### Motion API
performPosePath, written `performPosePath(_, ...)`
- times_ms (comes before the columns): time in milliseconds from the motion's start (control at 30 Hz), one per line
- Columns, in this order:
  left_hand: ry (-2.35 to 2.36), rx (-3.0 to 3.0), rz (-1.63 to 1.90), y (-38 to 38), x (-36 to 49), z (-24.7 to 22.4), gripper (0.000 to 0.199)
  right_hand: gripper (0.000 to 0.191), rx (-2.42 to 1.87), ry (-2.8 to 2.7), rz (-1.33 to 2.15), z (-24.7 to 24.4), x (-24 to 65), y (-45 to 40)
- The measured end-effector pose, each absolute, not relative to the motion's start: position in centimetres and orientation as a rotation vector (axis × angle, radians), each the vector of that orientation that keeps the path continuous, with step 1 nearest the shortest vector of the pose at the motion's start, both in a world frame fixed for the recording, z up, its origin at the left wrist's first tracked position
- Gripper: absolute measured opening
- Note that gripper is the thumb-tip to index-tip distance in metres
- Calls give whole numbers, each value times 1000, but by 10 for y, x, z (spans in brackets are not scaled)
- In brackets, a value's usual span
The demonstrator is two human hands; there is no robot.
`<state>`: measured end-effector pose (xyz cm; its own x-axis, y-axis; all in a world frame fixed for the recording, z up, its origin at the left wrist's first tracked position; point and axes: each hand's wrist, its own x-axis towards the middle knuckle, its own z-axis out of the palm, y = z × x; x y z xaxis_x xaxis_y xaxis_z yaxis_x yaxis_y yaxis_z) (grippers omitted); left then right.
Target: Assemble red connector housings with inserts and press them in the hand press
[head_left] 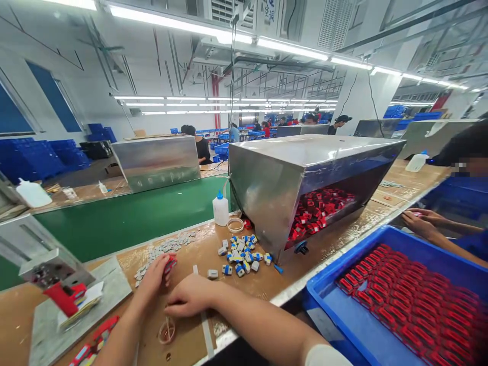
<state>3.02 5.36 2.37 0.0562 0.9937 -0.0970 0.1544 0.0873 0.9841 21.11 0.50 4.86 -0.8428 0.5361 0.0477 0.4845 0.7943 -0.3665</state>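
My left hand (155,274) is closed round a small red part (170,263), beside a spread of flat grey pieces (163,251). To its right, my right hand (188,297) reaches down with fingers pinched at a thin pale strand, just above a small coil of rings (166,331) on the brown bench. A pile of white, blue and yellow blocks (240,254) lies beyond my right hand. More red parts (104,328) lie at the lower left, near the left forearm.
A metal bin (267,178) of red parts stands on the bench, with a white bottle (220,209) beside it. A blue tray (328,310) of red parts is at right, near another person's hands (423,221). A fixture (57,272) stands left.
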Motion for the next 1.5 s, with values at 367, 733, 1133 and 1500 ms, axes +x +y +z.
performPosePath(367, 1375, 1340, 1212, 2, 17, 17, 56, 32, -527, -2806, 606, 29, 211, 1)
performPosePath(733, 1061, 1303, 1153, 6, 16, 0, 62, 42, -381, -2543, 879, 9, 225, 0)
performPosePath(1133, 1149, 1259, 1202, 6, 14, 3, 67, 52, -459, -2325, 1014, 16, 224, -2)
performPosePath(1500, 1492, 1592, 1001, -1, 18, 6, 66, 50, -818, -1706, 715, 11, 225, 9)
